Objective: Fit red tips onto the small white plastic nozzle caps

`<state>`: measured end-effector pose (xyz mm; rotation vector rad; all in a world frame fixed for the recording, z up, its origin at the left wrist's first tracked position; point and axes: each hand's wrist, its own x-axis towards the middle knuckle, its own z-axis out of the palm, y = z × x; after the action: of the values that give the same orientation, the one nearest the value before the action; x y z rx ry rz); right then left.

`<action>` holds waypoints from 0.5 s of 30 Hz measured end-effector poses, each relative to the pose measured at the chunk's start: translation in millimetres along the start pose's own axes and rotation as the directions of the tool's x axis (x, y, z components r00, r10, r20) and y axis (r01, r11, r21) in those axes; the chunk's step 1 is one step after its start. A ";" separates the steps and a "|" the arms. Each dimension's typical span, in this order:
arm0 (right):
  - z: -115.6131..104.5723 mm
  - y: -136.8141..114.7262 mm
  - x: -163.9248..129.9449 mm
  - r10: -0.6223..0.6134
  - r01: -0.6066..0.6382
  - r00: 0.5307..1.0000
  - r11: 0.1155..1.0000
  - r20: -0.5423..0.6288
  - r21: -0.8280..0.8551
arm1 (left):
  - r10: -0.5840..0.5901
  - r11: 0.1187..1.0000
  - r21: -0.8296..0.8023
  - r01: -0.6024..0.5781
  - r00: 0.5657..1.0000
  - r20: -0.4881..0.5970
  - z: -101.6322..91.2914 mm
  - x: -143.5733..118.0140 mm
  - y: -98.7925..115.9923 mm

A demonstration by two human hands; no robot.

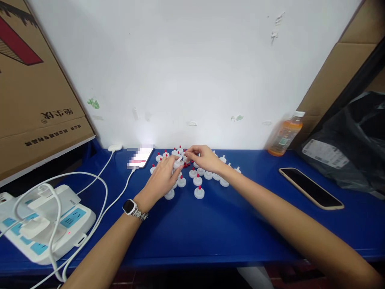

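Observation:
My left hand, with a watch on its wrist, grips a white nozzle cap between thumb and fingers. Close beside it, my right hand is pinched closed; what its fingertips hold is too small to make out. Around both hands stand several white nozzle caps with red tips, such as the front one. To the right, partly behind my right forearm, are several nozzle caps with no red tip. Small loose red tips lie between the hands, partly hidden by them.
The blue table meets a white wall. On the left are a lit phone on a cable and a power strip with looping cords. A dark phone, an orange drink bottle and a dark plastic bag are on the right.

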<state>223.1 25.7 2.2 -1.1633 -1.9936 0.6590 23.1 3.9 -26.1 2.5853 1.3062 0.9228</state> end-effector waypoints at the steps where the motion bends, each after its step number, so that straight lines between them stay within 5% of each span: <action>1: 1.3 4.4 3.6 0.011 -0.010 1.000 0.986 0.007 -0.166 | -0.008 1.000 0.002 0.008 1.000 -0.004 -1.0 -0.8 -2.5; 5: 4.4 17.1 20.5 0.054 0.010 0.995 0.783 0.085 -0.622 | -0.036 0.999 0.016 0.036 0.999 -0.001 -3.9 -1.9 -6.1; 10: 8.3 21.1 35.6 0.153 0.002 0.975 0.713 0.159 -0.701 | 0.002 0.999 0.043 -0.002 1.000 0.010 -3.3 -1.2 -1.1; 15: 10.4 24.8 36.9 0.145 0.016 0.973 0.733 0.179 -0.680 | 0.019 0.999 0.039 -0.018 1.000 -0.010 -3.6 -2.0 -0.4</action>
<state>215.4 69.0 -9.9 -1.6429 -2.4969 0.0518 19.9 2.0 -24.3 2.6296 1.3181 0.9244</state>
